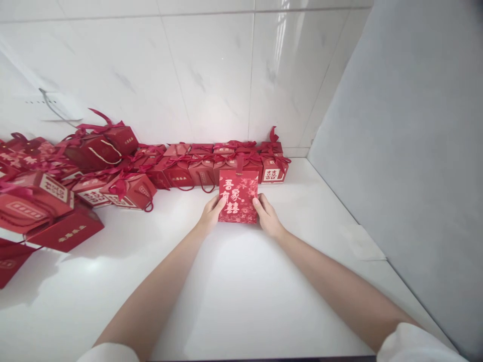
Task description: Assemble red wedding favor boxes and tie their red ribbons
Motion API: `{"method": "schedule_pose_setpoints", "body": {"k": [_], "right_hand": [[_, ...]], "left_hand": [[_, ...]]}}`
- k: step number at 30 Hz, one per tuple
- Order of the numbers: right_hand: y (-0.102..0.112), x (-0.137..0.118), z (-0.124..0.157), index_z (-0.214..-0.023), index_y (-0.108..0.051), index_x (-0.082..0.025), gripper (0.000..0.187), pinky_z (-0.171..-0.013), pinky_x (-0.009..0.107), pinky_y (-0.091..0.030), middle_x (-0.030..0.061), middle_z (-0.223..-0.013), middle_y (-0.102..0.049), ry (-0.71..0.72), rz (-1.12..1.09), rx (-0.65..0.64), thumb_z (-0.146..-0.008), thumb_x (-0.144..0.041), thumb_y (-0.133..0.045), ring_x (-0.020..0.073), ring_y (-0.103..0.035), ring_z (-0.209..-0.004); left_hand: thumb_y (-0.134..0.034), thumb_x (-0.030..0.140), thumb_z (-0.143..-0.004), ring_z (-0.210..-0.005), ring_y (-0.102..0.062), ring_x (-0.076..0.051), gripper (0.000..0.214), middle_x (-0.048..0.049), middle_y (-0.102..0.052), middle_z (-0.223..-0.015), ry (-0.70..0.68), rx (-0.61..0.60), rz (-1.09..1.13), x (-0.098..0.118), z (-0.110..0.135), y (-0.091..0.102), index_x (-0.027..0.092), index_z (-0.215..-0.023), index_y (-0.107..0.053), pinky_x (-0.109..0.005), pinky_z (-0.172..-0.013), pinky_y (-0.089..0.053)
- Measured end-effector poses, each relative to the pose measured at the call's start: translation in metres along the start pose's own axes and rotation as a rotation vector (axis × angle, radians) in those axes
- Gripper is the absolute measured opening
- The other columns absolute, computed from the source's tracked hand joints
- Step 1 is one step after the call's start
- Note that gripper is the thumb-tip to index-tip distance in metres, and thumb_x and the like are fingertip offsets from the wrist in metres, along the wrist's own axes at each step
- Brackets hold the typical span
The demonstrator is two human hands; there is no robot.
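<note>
A red paper bag with white characters and a flower print stands upright on the white tabletop, just in front of a row of red gift boxes. My left hand grips its left edge and my right hand grips its right edge, thumbs on the front face. Both forearms reach in from the bottom of the view.
A row of small red ribboned gift boxes lines the tiled back wall. A loose heap of larger red boxes and bags fills the left side. A grey wall bounds the table on the right.
</note>
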State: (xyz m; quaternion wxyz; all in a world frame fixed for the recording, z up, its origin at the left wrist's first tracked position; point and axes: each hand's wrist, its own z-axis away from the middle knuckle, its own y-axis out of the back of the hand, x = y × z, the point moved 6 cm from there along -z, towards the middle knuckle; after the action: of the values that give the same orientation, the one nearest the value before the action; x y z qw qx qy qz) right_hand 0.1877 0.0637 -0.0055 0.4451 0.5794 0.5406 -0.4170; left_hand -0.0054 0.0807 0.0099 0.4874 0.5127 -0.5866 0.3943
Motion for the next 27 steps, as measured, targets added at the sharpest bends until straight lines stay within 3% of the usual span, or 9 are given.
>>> {"method": "schedule_pose_setpoints", "body": {"k": [4,7,16,22,27], "right_hand": [[-0.011,-0.007,0.004,-0.118,-0.052,-0.022,0.042,-0.100,0.034,-0.045,0.0064,-0.123,-0.062,0.053,-0.128,-0.190,-0.092,-0.053,-0.056,0.0214,-0.057,-0.113],[-0.014,-0.007,0.004,-0.131,-0.049,-0.022,0.048,-0.110,0.035,-0.040,0.0068,-0.136,-0.056,0.058,-0.209,-0.232,-0.092,-0.050,-0.058,0.0222,-0.052,-0.125],[-0.011,0.014,-0.005,-0.118,-0.064,-0.021,0.045,-0.107,0.041,-0.043,0.0060,-0.122,-0.065,-0.025,-0.291,-0.183,-0.091,-0.057,-0.056,0.0251,-0.058,-0.117],[-0.012,0.008,-0.003,-0.115,-0.066,-0.021,0.044,-0.107,0.039,-0.042,0.0062,-0.122,-0.064,-0.017,-0.261,-0.223,-0.092,-0.057,-0.055,0.0244,-0.055,-0.120],[-0.011,0.003,-0.001,-0.120,-0.063,-0.021,0.045,-0.109,0.039,-0.040,0.0068,-0.127,-0.062,-0.011,-0.235,-0.226,-0.094,-0.056,-0.052,0.0237,-0.054,-0.123]], "left_hand": [[-0.067,0.051,-0.085,-0.108,-0.065,-0.028,0.049,-0.0102,-0.069,-0.116,0.090,-0.036,0.179,-0.003,-0.001,0.000,0.016,-0.119,-0.067,-0.038,-0.099,-0.049],[-0.070,0.048,-0.084,-0.102,-0.067,-0.028,0.046,-0.0101,-0.071,-0.114,0.131,-0.062,0.244,-0.003,-0.001,-0.001,0.016,-0.117,-0.069,-0.039,-0.097,-0.051],[-0.069,0.047,-0.084,-0.098,-0.068,-0.025,0.041,-0.0082,-0.072,-0.108,0.115,-0.007,0.245,-0.008,-0.003,-0.002,0.017,-0.112,-0.072,-0.035,-0.092,-0.052],[-0.065,0.050,-0.087,-0.110,-0.062,-0.027,0.039,-0.0104,-0.067,-0.119,-0.115,0.150,-0.018,0.003,0.005,0.005,0.014,-0.097,-0.075,-0.030,-0.091,-0.050],[-0.056,0.048,-0.092,-0.120,-0.058,-0.027,0.044,-0.0091,-0.063,-0.128,-0.093,0.081,0.061,0.013,0.008,-0.008,0.018,-0.124,-0.061,-0.034,-0.103,-0.046]]}}
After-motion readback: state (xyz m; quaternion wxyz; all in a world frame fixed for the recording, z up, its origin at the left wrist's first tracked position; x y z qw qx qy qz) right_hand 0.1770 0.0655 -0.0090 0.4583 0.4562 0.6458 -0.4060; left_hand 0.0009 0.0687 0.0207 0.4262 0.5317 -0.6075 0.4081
